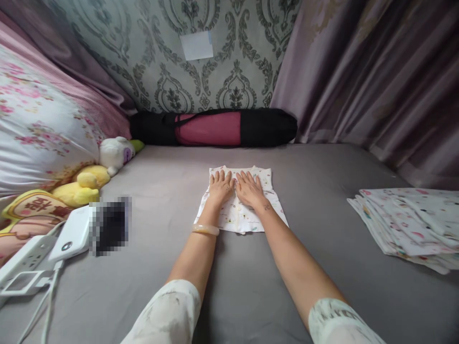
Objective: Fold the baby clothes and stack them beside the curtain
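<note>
A small white garment (238, 215) with a fine coloured print lies spread on the grey sheet, in the middle of the view. My left hand (221, 185) rests palm down on its upper left part, fingers spread and pointing away from me. Beside it, my right hand (248, 188) lies flat on the upper middle of the cloth, also with its fingers apart. The two hands nearly touch. Neither one grips the fabric. My forearms cover part of the garment's lower edge.
Folded printed cloths (409, 220) are stacked at the right. A black and pink bag (211, 128) lies along the wall. At the left are plush toys (116, 154), a power strip (27, 260), a white power bank (73, 234) and a blurred-out dark object (110, 227).
</note>
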Motion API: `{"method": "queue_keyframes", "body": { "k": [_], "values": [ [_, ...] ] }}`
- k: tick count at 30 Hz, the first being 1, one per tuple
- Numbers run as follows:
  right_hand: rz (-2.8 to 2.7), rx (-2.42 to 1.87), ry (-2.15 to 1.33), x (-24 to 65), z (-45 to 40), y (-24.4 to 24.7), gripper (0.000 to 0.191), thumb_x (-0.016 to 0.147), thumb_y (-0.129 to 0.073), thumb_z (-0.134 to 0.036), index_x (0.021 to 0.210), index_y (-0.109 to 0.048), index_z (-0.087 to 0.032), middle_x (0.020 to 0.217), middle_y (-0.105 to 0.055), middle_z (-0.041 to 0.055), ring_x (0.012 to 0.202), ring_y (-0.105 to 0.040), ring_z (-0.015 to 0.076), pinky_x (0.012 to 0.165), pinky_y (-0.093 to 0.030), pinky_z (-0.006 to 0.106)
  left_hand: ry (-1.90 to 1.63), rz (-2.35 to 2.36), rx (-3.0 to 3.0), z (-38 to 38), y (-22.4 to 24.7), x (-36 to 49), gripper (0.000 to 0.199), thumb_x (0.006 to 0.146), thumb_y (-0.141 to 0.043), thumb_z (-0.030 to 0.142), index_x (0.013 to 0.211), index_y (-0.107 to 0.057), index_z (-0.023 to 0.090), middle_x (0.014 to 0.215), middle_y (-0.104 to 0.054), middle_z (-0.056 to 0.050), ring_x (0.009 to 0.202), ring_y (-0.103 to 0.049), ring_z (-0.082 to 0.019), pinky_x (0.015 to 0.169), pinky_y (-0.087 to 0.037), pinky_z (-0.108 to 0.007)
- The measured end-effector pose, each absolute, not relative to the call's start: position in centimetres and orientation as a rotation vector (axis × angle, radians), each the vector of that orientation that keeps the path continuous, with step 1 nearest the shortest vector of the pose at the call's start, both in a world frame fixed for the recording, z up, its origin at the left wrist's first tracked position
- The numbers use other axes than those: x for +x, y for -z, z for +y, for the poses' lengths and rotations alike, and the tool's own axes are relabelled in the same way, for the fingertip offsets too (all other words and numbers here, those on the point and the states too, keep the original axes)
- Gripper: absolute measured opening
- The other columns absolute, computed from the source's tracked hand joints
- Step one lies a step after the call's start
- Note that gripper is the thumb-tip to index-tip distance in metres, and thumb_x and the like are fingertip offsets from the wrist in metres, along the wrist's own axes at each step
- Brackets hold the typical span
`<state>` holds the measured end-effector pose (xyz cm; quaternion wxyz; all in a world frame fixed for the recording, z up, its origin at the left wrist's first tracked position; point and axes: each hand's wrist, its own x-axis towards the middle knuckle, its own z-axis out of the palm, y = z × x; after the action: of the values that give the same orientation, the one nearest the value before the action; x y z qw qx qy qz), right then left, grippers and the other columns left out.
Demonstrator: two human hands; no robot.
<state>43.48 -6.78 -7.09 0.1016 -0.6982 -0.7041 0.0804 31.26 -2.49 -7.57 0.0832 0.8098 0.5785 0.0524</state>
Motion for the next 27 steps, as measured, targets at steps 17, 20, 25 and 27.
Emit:
{"method": "queue_keyframes", "body": {
  "k": [17,20,25,27],
  "values": [
    [-1.96,-2.177,-0.319,44.9,-6.5,7.0,0.057,0.099,-0.019,-0.035,0.153,-0.028,-0.015,0.161,-0.018,0.0071,0.148,-0.011,0.0247,0.118,-0.005,0.052,-0.241,1.893,2.345,-2.1,7.4,30.7,0.059,0.099,-0.02,0.042,0.148,-0.037,0.014,0.157,-0.028,-0.015,0.148,-0.015,-0.032,0.119,-0.013,-0.051],
    [-1.874,-2.249,-0.243,45.2,-6.4,7.1,0.058,0.1,-0.019,-0.037,0.153,-0.026,-0.014,0.162,-0.015,0.0092,0.148,-0.008,0.0264,0.117,-0.001,0.054,-0.293,1.968,2.323,-2.0,7.4,30.5,0.059,0.099,-0.019,0.042,0.149,-0.035,0.014,0.157,-0.029,-0.014,0.148,-0.015,-0.03,0.119,-0.012,-0.05],
    [-1.848,-2.28,-0.263,45.4,-6.4,7.5,0.058,0.099,-0.021,-0.036,0.152,-0.029,-0.013,0.16,-0.022,0.0108,0.147,-0.014,0.0276,0.117,-0.002,0.053,-0.218,1.932,2.276,-1.9,7.5,30.3,0.06,0.099,-0.02,0.041,0.147,-0.038,0.009,0.157,-0.029,-0.017,0.147,-0.017,-0.032,0.119,-0.013,-0.05],
    [-1.842,-2.27,-0.271,45.4,-6.4,7.4,0.058,0.099,-0.021,-0.036,0.152,-0.03,-0.013,0.16,-0.022,0.0112,0.147,-0.015,0.0276,0.117,-0.003,0.053,-0.233,1.936,2.275,-1.9,7.4,30.3,0.06,0.098,-0.021,0.041,0.146,-0.038,0.009,0.157,-0.029,-0.017,0.147,-0.017,-0.032,0.119,-0.013,-0.05]
  ]
}}
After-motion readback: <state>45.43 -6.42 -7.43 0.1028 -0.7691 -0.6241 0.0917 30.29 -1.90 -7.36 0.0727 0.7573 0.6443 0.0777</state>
